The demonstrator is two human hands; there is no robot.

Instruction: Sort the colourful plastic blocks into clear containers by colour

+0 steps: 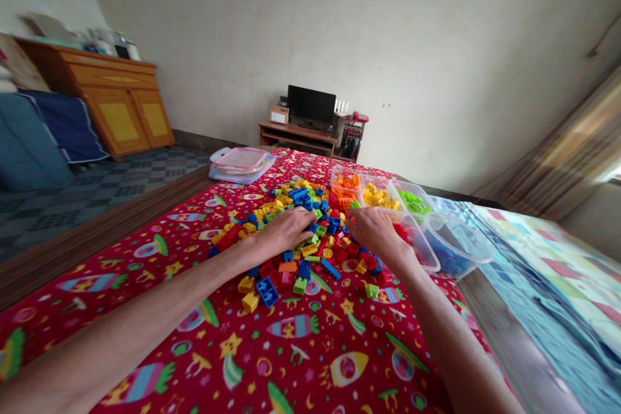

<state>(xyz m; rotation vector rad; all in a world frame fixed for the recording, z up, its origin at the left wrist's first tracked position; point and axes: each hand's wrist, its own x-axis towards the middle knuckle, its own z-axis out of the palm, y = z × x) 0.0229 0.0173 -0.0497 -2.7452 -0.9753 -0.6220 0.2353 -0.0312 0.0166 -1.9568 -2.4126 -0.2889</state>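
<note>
Resting palm-down on brick pile (301,197), left hand (286,229) showed grip flat, fingers stretched out, nothing enclosed. Right hand (376,229), at 3 o'clock of left, lay on same pile; grip curled downward, cannot tell whether brick was pinched. Pile sat mid red rocket-print cloth (310,349). Clear tubs (460,252) of colour-sorted bricks ran from 12 to 3 o'clock of pile. Lid stack (241,163) lay at 10 o'clock.

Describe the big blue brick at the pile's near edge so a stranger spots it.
On the red rocket-print cloth, find the brick pile. At its near edge, camera-side of the left hand, lies the blue brick: the widest there, beside a smaller yellow brick.
</note>
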